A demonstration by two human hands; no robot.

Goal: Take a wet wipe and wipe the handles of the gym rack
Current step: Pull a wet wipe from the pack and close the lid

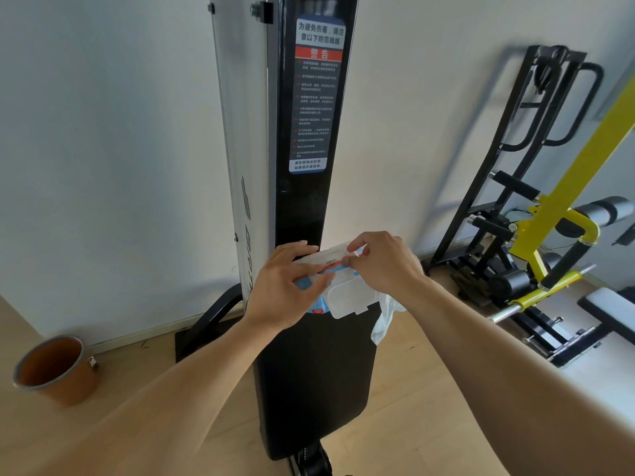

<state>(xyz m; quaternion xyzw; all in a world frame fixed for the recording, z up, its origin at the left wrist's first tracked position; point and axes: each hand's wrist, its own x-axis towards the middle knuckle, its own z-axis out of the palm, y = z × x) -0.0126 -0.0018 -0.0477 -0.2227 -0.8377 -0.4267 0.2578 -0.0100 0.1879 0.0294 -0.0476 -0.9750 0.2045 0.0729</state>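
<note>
Both forearms reach in over the black padded bench (316, 372). Left hand (285, 286) grips one wet-wipe pack (321, 286), flip lid (348, 298) open; right hand (381, 262) pinches at the opening, one wipe (386, 321) dangling below it. Best: steady the pack, pull straight. Gym rack (536, 139) stands right, several black handles. One orange bucket (56, 369) on floor, left.

White walls (103, 132) meet a light wood floor (412, 389), an orange bin (56, 371) standing at left, daylight falling from the right.

Home gym; weight bench (556, 255), rack (508, 139)
</note>
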